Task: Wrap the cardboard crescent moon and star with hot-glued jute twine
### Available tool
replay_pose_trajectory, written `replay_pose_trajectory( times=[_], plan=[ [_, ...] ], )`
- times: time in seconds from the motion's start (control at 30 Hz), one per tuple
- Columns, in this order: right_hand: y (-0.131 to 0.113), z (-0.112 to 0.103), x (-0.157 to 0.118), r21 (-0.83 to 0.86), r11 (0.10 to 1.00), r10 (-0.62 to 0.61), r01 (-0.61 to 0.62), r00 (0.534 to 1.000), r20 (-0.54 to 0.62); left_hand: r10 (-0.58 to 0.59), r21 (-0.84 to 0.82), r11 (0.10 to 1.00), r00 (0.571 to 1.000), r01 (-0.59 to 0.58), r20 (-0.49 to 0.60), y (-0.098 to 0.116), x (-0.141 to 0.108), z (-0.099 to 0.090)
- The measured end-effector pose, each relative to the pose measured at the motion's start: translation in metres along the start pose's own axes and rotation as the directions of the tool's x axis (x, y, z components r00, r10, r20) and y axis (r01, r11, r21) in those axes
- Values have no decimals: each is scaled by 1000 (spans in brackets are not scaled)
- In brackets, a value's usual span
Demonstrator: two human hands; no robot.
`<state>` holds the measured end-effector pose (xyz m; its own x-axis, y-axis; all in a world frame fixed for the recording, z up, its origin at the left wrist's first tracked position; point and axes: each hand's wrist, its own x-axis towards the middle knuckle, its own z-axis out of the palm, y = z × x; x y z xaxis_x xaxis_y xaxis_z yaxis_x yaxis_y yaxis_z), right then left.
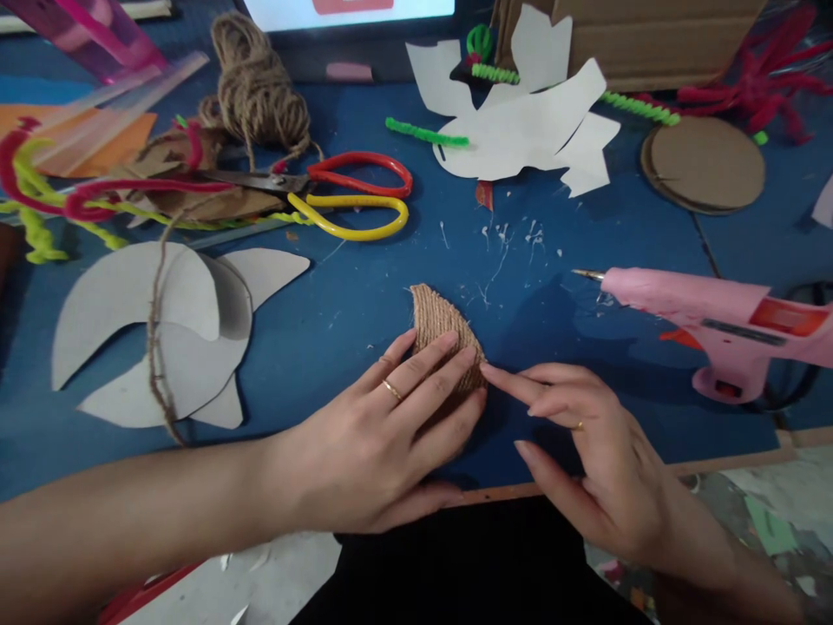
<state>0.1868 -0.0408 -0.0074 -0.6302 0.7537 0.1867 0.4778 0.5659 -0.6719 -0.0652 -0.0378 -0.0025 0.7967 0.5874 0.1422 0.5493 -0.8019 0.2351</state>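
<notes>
A curved piece covered in rows of brown jute twine (437,314) lies on the blue table, its pointed end facing away from me. My left hand (390,425) rests flat over its lower part, fingers spread, hiding much of it. The index fingertip of my right hand (592,443) touches the piece's right edge; the thumb stands apart and nothing is held. Right of the hands lies a pink hot glue gun (690,304), nozzle pointing left. Strings of dried glue (501,239) dot the table beyond the piece.
Scissors (357,195) with red and yellow handles lie before a twine bundle (253,87). White card cutouts (195,295) sit at left, another white cutout (521,130) at the back. Cardboard discs (706,165), pipe cleaners (426,132) and a lit screen (351,13) stand around.
</notes>
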Motion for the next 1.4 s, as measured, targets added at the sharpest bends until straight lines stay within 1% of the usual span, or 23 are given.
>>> replay_pose_trajectory(
  times=[0.1, 0.23, 0.3, 0.4, 0.47, 0.57, 0.67, 0.73, 0.83, 0.97, 1.1, 1.2, 1.4],
  plan=[
    [1, 0, 0, 39, 999, 12, -12, 1000, 11, -7, -1, 1000, 1000, 7, -15, -1, 0, 1],
    [1, 0, 0, 57, 998, 18, -18, 1000, -1, -8, 8, 1000, 1000, 8, -7, -1, 0, 1],
    [1, 0, -1, 87, 996, 35, -30, 998, -48, -4, 14, 1000, 1000, 4, 1, -1, 0, 1],
    [0, 1, -3, 132, 990, 78, -58, 985, -153, -2, 21, 1000, 1000, 2, 7, -1, 0, 1],
    [0, 1, -3, 124, 990, 88, -67, 981, -172, -3, 21, 1000, 1000, 3, 3, -1, 0, 2],
    [-1, -1, -1, 41, 998, 50, -45, 989, -136, -2, 15, 1000, 1000, 2, 2, -1, 0, 2],
    [-2, -2, 1, -67, 998, -29, 23, 995, -94, 0, 11, 1000, 1000, 0, -3, -1, -1, 3],
    [-2, -2, 2, -110, 993, -52, 46, 997, -54, -1, 10, 1000, 1000, 1, -9, -1, -1, 3],
    [-3, -1, 2, -133, 990, -41, 38, 999, -17, -5, 13, 1000, 1000, 6, -14, 0, -1, 3],
    [-3, 1, 2, -141, 990, -14, 12, 1000, -16, -4, 12, 1000, 1000, 4, -10, 0, -1, 3],
    [-3, 2, 3, -150, 989, -14, 11, 1000, -21, -2, 4, 1000, 1000, 2, -10, -1, -1, 2],
    [-3, 4, 4, -166, 986, -16, 10, 999, -37, 20, 0, 1000, 1000, -20, 8, -2, -1, 1],
    [-4, 3, 5, -208, 978, -14, 7, 999, -30, 10, -69, 998, 1000, -11, -14, -2, -2, 1]
  ],
)
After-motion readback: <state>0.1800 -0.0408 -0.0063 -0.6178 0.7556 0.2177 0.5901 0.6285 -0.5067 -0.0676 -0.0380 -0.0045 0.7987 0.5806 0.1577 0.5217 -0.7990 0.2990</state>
